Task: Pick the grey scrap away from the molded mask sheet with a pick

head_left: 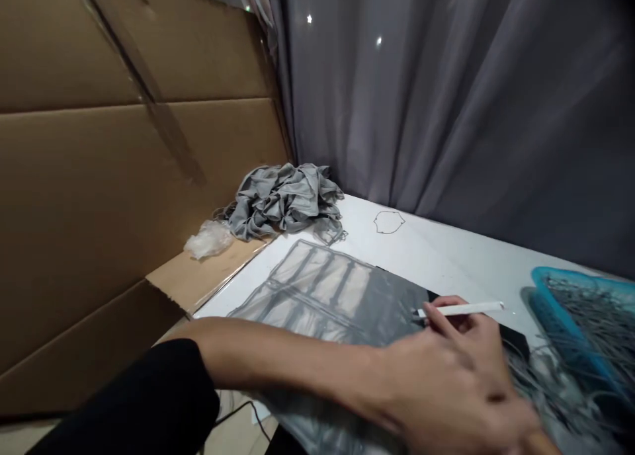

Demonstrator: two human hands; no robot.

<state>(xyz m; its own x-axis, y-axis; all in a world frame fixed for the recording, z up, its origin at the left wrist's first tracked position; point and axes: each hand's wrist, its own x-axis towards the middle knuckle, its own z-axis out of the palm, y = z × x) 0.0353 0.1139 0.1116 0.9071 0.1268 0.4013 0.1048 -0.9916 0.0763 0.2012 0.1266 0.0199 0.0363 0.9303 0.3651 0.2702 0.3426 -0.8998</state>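
My right hand (476, 329) pinches a slim white tool (469, 309) with a dark tip pointing left, just above a grey sheet (391, 303) with clear, pocket-like panels. From the lower left my left arm reaches across the sheet. My left hand (446, 389) is in front of my right wrist, blurred by motion; its fingers cannot be made out clearly, nor can anything in them. Grey stringy pieces (550, 382) lie beside my hands at the right.
A blue basket (550, 296) full of thin grey pieces stands at the right. Crumpled grey cloth (292, 200), a clear plastic bag (211, 240) and a thin wire-like outline (389, 222) lie farther back. Cardboard (124, 197) rises on the left; a grey curtain (421, 111) hangs behind.
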